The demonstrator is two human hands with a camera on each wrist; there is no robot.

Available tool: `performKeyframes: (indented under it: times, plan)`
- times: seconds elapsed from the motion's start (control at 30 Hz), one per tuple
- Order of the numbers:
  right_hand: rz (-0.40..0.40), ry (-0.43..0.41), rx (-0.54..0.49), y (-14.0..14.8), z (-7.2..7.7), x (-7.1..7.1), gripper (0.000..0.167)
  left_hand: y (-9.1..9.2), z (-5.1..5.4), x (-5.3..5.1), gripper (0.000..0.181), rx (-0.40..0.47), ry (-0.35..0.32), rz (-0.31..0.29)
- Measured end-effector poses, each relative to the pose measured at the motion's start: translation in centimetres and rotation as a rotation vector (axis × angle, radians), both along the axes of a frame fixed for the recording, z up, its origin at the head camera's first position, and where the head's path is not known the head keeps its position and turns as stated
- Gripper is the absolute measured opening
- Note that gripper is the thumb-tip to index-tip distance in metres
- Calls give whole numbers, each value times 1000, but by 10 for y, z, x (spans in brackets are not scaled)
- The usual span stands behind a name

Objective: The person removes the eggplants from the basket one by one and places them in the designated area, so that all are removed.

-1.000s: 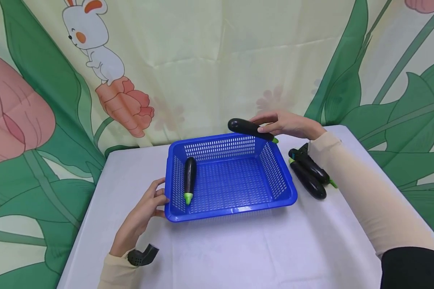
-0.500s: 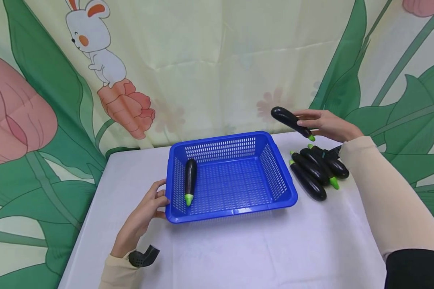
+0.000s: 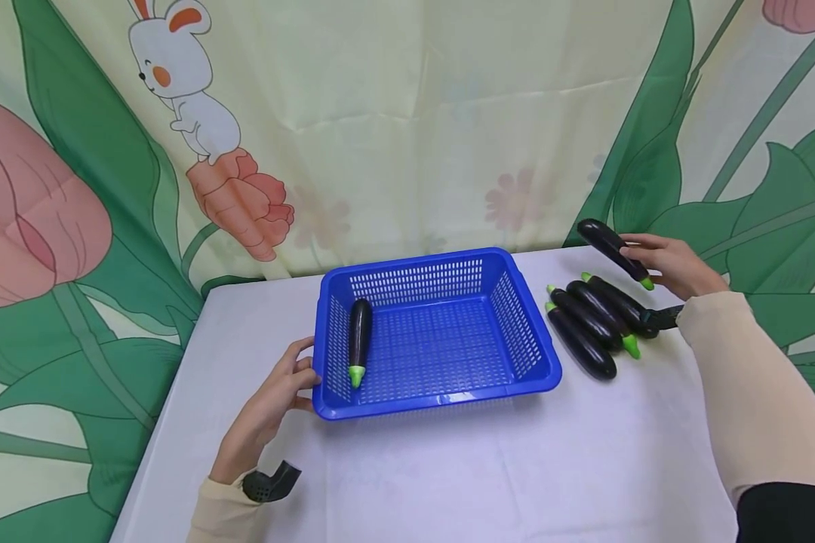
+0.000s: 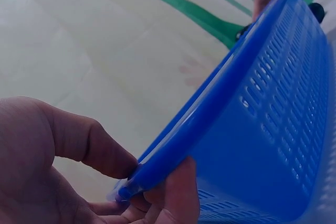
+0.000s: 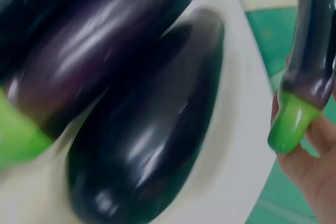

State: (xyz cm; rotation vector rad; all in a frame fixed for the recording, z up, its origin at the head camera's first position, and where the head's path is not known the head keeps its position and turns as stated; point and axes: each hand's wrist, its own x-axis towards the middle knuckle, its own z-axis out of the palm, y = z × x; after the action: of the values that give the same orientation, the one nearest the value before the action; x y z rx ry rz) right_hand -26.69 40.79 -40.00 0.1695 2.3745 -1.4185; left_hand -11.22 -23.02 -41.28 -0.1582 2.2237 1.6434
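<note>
My left hand (image 3: 265, 415) pinches the left rim of a blue perforated plastic basket (image 3: 441, 400); in the left wrist view the thumb lies over the rim (image 4: 210, 114) and the fingers are beneath it. Along the basket's left side lies one dark eggplant (image 3: 360, 332), its green stem end toward me. To the right, my right hand (image 3: 682, 268) holds another eggplant (image 3: 607, 245) above the table, thumb on one side, green end low and to the right. Below it, several eggplants (image 3: 579, 343) lie side by side on the tabletop. The right wrist view shows the held eggplant (image 5: 315, 35) beside the lying ones.
A white cloth covers the table (image 3: 435, 475). Behind it hangs a curtain (image 3: 380, 136) printed with a rabbit, leaves and tulips. Each wrist wears a black device, such as the left one (image 3: 272, 483).
My right hand has moved right with the held eggplant, from over the basket's back right corner to over the lying eggplants. The left hand and basket have stayed put.
</note>
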Motion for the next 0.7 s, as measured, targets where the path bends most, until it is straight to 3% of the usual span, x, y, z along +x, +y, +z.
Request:
performKeyframes:
  times: [0.27,0.5,0.7]
  plan:
    - [-49,-67,31,20,-19,17,83,0,1,-2,77,-5,-25,13]
    - [-6,-130,47,34,-32,27,77,0,2,-2,78,-11,-9,2]
    - [32,-156,82,34,-34,32,80,0,0,-1,77,-11,-10,7]
